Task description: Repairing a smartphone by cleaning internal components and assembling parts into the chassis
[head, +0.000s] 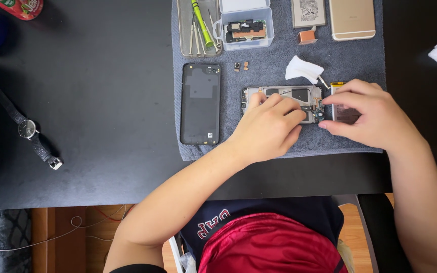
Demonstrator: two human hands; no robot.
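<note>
An opened phone body [284, 94] lies on a grey cloth mat [269, 71], its inner parts showing. My left hand [269, 126] rests curled over its near half, fingers pressing on the frame. My right hand [373, 114] covers a flat battery [341, 112] at the phone's right end, fingertips meeting the left hand's near a small connector. A black back cover [201, 103] lies inside-up to the left of the phone.
Behind are a clear tray of screwdrivers [198, 28], a small clear parts box [246, 29], a second battery [308, 12], a gold phone [351, 18], white wipes [303, 69] and two tiny parts [241, 65]. A wristwatch [29, 129] lies far left on the black table.
</note>
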